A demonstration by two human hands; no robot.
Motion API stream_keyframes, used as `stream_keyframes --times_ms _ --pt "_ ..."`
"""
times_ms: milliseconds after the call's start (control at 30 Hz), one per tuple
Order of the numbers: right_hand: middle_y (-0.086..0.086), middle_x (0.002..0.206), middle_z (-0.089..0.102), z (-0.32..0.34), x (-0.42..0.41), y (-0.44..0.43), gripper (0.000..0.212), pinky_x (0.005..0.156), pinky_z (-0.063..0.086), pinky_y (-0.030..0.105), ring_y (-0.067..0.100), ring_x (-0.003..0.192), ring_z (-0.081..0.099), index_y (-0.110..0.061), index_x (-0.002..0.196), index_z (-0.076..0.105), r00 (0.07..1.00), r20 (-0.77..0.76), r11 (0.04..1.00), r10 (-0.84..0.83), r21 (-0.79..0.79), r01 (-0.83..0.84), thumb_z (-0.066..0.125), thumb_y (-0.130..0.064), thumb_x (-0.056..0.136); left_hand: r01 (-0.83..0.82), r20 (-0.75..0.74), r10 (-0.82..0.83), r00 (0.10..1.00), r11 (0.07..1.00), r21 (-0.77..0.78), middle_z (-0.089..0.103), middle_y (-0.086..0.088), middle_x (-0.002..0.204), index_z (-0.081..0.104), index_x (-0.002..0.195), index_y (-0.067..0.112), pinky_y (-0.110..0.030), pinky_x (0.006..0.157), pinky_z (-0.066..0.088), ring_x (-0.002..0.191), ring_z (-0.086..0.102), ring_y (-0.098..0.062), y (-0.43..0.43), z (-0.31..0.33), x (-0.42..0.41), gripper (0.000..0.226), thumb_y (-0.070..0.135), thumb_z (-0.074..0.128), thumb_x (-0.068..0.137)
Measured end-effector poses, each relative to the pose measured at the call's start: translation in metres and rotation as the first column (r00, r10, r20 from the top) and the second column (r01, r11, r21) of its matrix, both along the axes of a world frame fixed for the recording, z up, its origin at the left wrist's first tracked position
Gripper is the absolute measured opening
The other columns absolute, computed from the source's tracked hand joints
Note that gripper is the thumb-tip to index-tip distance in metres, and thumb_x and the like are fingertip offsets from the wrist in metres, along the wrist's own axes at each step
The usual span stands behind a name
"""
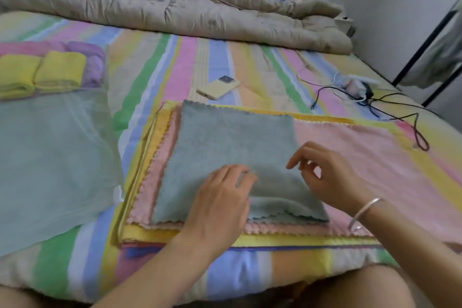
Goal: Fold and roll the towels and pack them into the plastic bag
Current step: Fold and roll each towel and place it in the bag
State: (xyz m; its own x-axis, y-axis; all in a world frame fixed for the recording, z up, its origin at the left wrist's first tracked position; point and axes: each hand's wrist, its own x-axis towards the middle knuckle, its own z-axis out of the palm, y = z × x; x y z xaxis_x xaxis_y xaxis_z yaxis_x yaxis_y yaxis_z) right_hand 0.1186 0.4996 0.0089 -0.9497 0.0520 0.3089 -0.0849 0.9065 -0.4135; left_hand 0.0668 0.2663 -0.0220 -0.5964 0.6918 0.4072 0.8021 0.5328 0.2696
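A grey-green towel point(225, 147), folded in half, lies on top of a flat stack of pink point(362, 157) and yellow towels point(275, 240) on the bed. My left hand point(222, 202) lies flat on the grey-green towel's near part, fingers straight. Over the towel's right edge hovers my right hand point(322, 172), fingers loosely curled and holding nothing. To the left lies a translucent plastic bag point(55, 157); at its far end are rolled yellow towels point(42, 72), with pink and purple rolls point(95, 60) behind them.
A phone point(218, 87) lies on the striped sheet beyond the stack. Charger and black cables point(362, 97) sprawl at the right. A beige quilt point(175, 10) is bunched across the far side. The bed's near edge runs just in front of my arms.
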Motion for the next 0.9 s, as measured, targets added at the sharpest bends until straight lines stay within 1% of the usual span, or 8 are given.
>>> stream_keyframes --times_ms 67,133,233,367,467,600,800,900 --pt "-0.016 0.091 0.057 -0.004 0.036 0.001 0.022 0.065 0.051 0.036 0.009 0.078 0.057 -0.033 0.088 0.063 0.999 0.03 0.999 0.043 0.001 -0.044 0.055 -0.015 0.078 0.062 -0.033 -0.062 0.997 0.998 -0.012 0.059 0.003 0.097 0.061 0.092 0.022 -0.034 0.076 0.048 0.091 0.057 -0.02 0.006 -0.006 0.008 0.023 0.036 0.05 0.078" --pt "-0.016 0.096 0.056 -0.012 0.056 -0.002 0.013 0.063 0.051 0.035 0.009 0.084 0.056 -0.035 0.094 0.061 0.994 0.058 0.991 0.093 0.094 -0.099 0.059 -0.036 0.081 0.101 -0.076 -0.102 0.992 0.995 -0.02 0.056 0.005 0.089 0.058 0.084 0.024 -0.032 0.068 0.046 0.083 0.055 -0.018 0.007 -0.009 0.009 0.02 0.041 0.055 0.077" --pt "-0.015 0.102 0.058 -0.026 0.066 -0.003 0.029 0.062 0.052 0.033 0.013 0.09 0.058 -0.033 0.102 0.06 0.992 0.031 0.973 0.124 0.195 -0.127 0.061 -0.053 0.081 0.135 -0.099 -0.139 0.985 0.99 -0.044 0.056 0.006 0.085 0.058 0.085 0.023 -0.03 0.063 0.048 0.079 0.055 -0.016 -0.002 -0.013 0.008 0.025 0.047 0.059 0.077" --pt "-0.01 0.096 0.065 -0.035 0.067 -0.007 0.022 0.053 0.052 0.036 0.019 0.081 0.064 -0.027 0.099 0.064 0.986 -0.094 0.939 0.138 0.33 -0.1 0.056 -0.043 0.086 0.167 -0.15 -0.178 0.973 0.982 -0.083 0.058 0.005 0.085 0.06 0.087 0.02 -0.025 0.056 0.047 0.076 0.057 -0.014 -0.017 -0.015 0.007 0.018 0.032 0.07 0.078" --pt "-0.008 0.09 0.069 -0.039 0.069 -0.007 0.02 0.048 0.052 0.035 0.019 0.073 0.068 -0.025 0.094 0.068 0.976 -0.172 0.939 0.134 0.336 -0.069 0.051 -0.036 0.092 0.172 -0.181 -0.187 0.966 0.981 -0.093 0.06 0.006 0.083 0.062 0.085 0.019 -0.022 0.058 0.043 0.074 0.058 -0.013 -0.025 -0.018 0.004 0.006 0.024 0.059 0.086" --pt "-0.013 0.098 0.071 -0.039 0.078 -0.001 0.026 0.056 0.055 0.032 0.012 0.082 0.07 -0.025 0.095 0.072 0.973 -0.194 0.963 0.126 0.259 -0.073 0.05 -0.038 0.096 0.201 -0.05 -0.2 0.978 0.98 0.012 0.063 0.007 0.083 0.06 0.087 0.019 -0.027 0.059 0.051 0.074 0.062 -0.011 -0.033 -0.021 0.002 0.008 0.024 0.053 0.088" --pt "-0.017 0.104 0.071 -0.041 0.084 -0.002 0.024 0.065 0.057 0.026 0.004 0.09 0.069 -0.026 0.094 0.074 0.973 -0.202 0.973 0.11 0.222 -0.064 0.052 -0.036 0.094 0.229 0.094 -0.231 0.968 0.973 0.035 0.061 0.015 0.097 0.052 0.086 0.029 -0.023 0.073 0.051 0.096 0.058 -0.001 -0.039 -0.019 0.0 0.008 0.034 0.058 0.089" --pt "-0.019 0.102 0.07 -0.04 0.085 -0.005 0.025 0.064 0.057 0.027 0.003 0.09 0.068 -0.027 0.092 0.073 0.981 -0.176 0.977 0.086 0.206 -0.048 0.051 -0.037 0.094 0.222 0.127 -0.225 0.966 0.974 0.041 0.062 0.017 0.098 0.054 0.086 0.029 -0.025 0.075 0.052 0.098 0.057 0.001 -0.041 -0.018 0.0 0.008 0.036 0.057 0.089"
